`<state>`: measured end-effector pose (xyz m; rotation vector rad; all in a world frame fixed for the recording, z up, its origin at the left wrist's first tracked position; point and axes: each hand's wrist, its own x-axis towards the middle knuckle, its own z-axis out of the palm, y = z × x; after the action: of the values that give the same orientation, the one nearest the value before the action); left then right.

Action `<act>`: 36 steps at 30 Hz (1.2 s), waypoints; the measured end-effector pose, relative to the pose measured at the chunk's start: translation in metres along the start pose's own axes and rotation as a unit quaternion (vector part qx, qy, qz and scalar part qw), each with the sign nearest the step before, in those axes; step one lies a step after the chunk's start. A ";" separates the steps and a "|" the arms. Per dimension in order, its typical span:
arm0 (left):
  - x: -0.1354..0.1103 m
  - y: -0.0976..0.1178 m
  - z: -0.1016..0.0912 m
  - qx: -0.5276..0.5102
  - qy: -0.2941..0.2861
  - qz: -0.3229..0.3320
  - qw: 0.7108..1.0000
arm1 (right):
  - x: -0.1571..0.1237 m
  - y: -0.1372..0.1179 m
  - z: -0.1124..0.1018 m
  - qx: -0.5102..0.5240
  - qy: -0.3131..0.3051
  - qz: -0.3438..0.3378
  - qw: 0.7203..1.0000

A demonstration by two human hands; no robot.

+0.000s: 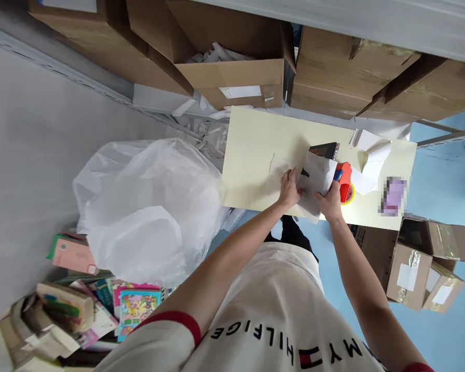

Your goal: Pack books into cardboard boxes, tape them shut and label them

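Note:
A white paper-like packet (316, 173) with a dark mark at its left side is tilted over the cream tabletop (251, 155). My right hand (330, 200) grips its lower right edge, thumb on the near face. At its left edge is my left hand (290, 190), fingers curled and thumb against the packet. Behind the packet lies a dark, book-like item (326, 150), partly covered. An orange-red tape dispenser (345, 178) with a yellow-rimmed roll (351, 194) sits just right of my right hand. A small blue part shows by my right fingers; I cannot tell what it belongs to.
White paper strips (374, 155) and a pixelated purple item (394, 196) lie at the table's right. A large translucent plastic bag (147, 206) stands left, above piled books (139, 307). Cardboard boxes line the shelf (232, 75) behind; more boxes (411, 276) stand lower right.

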<state>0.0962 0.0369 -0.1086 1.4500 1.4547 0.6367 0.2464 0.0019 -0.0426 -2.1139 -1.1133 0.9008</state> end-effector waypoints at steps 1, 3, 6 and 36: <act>-0.004 0.007 -0.003 -0.022 0.018 0.002 1.000 | -0.002 -0.006 0.002 -0.018 0.000 -0.011 1.000; -0.015 0.019 -0.013 -0.092 0.012 0.010 0.996 | -0.005 -0.017 0.010 -0.043 -0.013 -0.031 0.998; -0.029 0.035 -0.033 -0.214 -0.055 0.012 0.975 | -0.007 -0.032 0.030 -0.052 -0.059 -0.070 0.994; -0.033 -0.086 -0.083 0.034 0.038 -0.195 0.979 | -0.036 0.058 0.090 0.077 -0.123 0.056 0.988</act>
<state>-0.0209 0.0124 -0.1414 1.1515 1.7743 0.4023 0.1878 -0.0412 -0.1296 -1.9928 -1.0143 1.2865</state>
